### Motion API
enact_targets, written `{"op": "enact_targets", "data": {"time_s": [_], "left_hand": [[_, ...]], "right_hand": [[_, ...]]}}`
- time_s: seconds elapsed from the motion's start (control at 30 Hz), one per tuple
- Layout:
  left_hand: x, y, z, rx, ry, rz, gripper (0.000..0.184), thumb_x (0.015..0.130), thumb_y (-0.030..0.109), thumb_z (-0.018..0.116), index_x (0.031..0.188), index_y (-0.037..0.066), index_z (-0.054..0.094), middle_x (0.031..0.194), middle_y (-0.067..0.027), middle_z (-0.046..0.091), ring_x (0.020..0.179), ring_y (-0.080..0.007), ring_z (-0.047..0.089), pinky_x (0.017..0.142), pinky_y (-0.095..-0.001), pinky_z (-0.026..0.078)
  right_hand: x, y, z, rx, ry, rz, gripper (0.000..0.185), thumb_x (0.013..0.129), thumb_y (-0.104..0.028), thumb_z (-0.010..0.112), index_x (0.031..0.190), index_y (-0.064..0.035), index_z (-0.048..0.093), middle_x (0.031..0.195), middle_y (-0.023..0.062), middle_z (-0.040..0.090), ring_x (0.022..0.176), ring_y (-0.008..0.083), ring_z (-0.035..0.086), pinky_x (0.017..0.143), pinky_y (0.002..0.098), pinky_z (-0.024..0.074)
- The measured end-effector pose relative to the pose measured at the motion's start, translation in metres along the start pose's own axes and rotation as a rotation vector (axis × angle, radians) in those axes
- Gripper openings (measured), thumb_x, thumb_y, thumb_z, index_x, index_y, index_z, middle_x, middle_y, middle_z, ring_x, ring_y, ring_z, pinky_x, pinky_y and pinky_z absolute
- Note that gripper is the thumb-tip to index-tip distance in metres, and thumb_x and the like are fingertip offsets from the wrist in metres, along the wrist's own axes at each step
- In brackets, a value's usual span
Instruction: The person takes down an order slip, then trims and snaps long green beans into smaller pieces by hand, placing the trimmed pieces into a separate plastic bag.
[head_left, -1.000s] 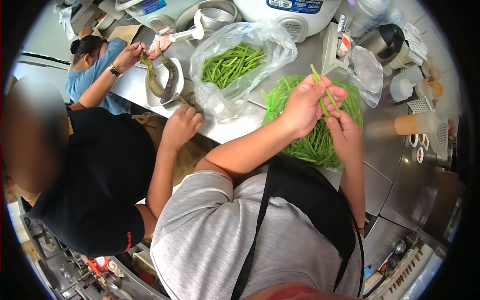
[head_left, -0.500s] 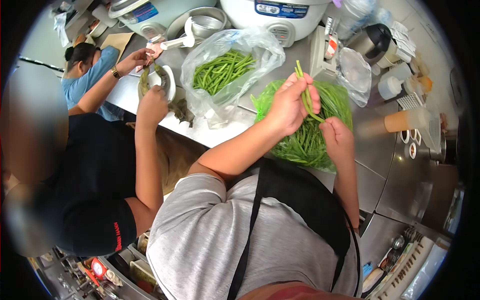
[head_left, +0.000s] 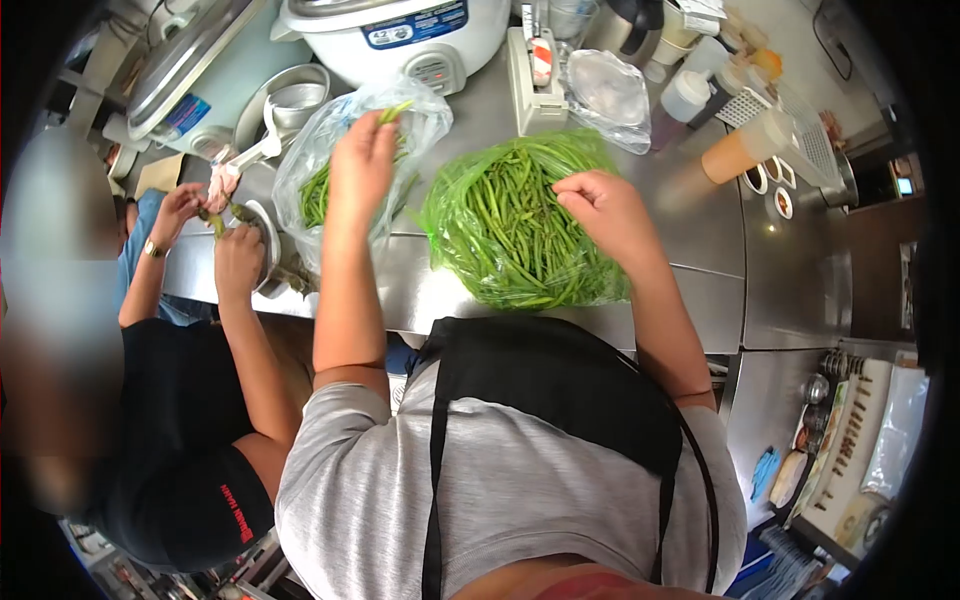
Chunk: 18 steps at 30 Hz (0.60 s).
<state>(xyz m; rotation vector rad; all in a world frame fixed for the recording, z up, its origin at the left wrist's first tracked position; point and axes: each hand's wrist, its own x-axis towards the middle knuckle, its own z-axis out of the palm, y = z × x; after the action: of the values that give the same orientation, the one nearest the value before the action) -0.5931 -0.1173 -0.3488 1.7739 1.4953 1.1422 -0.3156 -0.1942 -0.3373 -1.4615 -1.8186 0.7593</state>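
Looks forward and steeply down from the wearer's head, through a wide, fisheye-like lens with dark curved edges. Sits closest to the grey shirt and black apron around six o'clock. Sees the left hand at eleven and right hand at two from above. Reaches farther to the rice cooker between eleven and twelve, the co-worker at eight.

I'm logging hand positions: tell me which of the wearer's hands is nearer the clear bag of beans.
Left. The left hand is over the clear bag; the right hand is away to the right, over the green bag.
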Motion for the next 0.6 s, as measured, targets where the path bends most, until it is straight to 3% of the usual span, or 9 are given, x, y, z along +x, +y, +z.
{"op": "enact_targets", "data": {"time_s": [0.1, 0.2, 0.23, 0.33, 0.43, 0.6], "left_hand": [[0.002, -0.036, -0.020, 0.588, 0.011, 0.092, 0.030, 0.082, 0.018, 0.051, 0.105, -0.001, 0.052, 0.085, -0.0097, 0.060, 0.077, -0.0194, 0.057, 0.070, -0.0290, 0.044], [-0.015, -0.018, -0.016, 0.429, 0.057, -0.003, 0.037, 0.080, 0.021, 0.054, 0.109, -0.002, 0.049, 0.102, -0.0165, 0.056, 0.091, -0.0252, 0.055, 0.079, -0.0330, 0.042], [-0.021, -0.014, -0.012, 0.189, -0.069, -0.136, 0.041, 0.081, 0.025, 0.053, 0.112, -0.002, 0.047, 0.110, -0.0188, 0.051, 0.099, -0.0255, 0.051, 0.082, -0.0318, 0.040], [-0.041, -0.022, 0.015, -0.053, -0.377, -0.159, 0.053, 0.082, 0.031, 0.052, 0.119, -0.004, 0.039, 0.116, -0.0214, 0.046, 0.106, -0.0269, 0.046, 0.088, -0.0308, 0.036], [-0.054, -0.021, 0.050, 0.072, -0.381, -0.156, 0.064, 0.082, 0.036, 0.051, 0.124, -0.007, 0.030, 0.121, -0.0221, 0.041, 0.110, -0.0263, 0.042, 0.092, -0.0306, 0.032], [-0.055, 0.004, 0.073, -0.173, -0.425, -0.251, 0.078, 0.078, 0.041, 0.055, 0.126, -0.010, 0.021, 0.120, -0.0244, 0.039, 0.112, -0.0268, 0.040, 0.094, -0.0319, 0.030]], "right_hand": [[0.000, 0.002, -0.008, -0.026, -0.044, 0.033, 0.026, 0.076, -0.020, 0.054, 0.095, -0.0035, 0.059, 0.081, 0.0121, 0.059, 0.076, 0.0258, 0.056, 0.070, 0.0326, 0.0435], [-0.002, 0.008, -0.016, -0.227, 0.061, 0.044, 0.038, 0.074, -0.025, 0.057, 0.106, -0.0048, 0.053, 0.093, 0.0136, 0.055, 0.087, 0.0280, 0.053, 0.076, 0.0349, 0.0424], [-0.005, 0.012, -0.018, -0.335, 0.114, 0.043, 0.043, 0.074, -0.026, 0.058, 0.110, -0.0053, 0.051, 0.097, 0.0142, 0.054, 0.090, 0.0287, 0.052, 0.078, 0.0357, 0.0419], [-0.017, 0.024, -0.009, -0.550, -0.024, 0.311, 0.053, 0.071, -0.028, 0.061, 0.117, -0.0075, 0.044, 0.107, 0.0152, 0.048, 0.097, 0.0315, 0.047, 0.081, 0.0379, 0.0404], [-0.029, 0.037, -0.003, -0.495, 0.035, 0.256, 0.055, 0.071, -0.026, 0.062, 0.118, -0.0069, 0.042, 0.104, 0.0154, 0.046, 0.096, 0.0318, 0.047, 0.081, 0.0378, 0.0404], [-0.041, 0.047, -0.002, -0.496, 0.074, 0.280, 0.048, 0.072, -0.017, 0.057, 0.117, -0.0066, 0.043, 0.103, 0.0162, 0.046, 0.095, 0.0323, 0.047, 0.080, 0.0384, 0.0408]]}}
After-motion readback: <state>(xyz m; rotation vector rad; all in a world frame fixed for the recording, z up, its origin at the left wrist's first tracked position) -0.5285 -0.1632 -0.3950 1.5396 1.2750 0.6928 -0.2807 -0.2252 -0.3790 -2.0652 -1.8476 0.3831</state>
